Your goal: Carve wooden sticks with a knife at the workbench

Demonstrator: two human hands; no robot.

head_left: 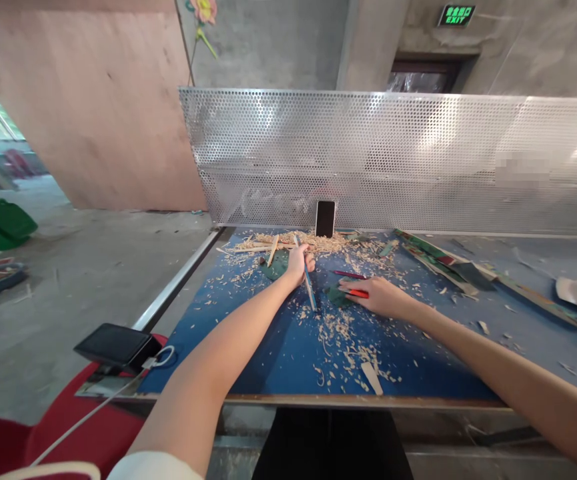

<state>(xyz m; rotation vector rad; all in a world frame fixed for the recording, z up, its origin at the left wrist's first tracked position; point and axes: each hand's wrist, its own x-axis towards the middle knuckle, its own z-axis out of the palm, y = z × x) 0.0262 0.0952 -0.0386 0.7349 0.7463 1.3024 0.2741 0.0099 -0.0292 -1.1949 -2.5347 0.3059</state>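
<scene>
My left hand (297,265) is closed around a narrow flat wooden stick (311,297) with blue along its face. The stick slants above the blue tabletop, its lower end toward me. My right hand (382,297) has its fingers closed at a slim tool with an orange-red handle (358,293); its tip is too small to make out. Just under those fingertips lies a crumpled dark green piece (336,297), cloth or sandpaper. Beyond the right hand rests a dark red pen-like stick (349,274). Another green piece (277,265) lies behind my left hand.
Pale wood shavings (341,330) litter the blue table (263,360). A phone (325,219) leans upright by the perforated metal screen (288,147). Long painted strips (533,300) lie right. A black device (118,348) with a white cable sits left, near a red chair (68,413).
</scene>
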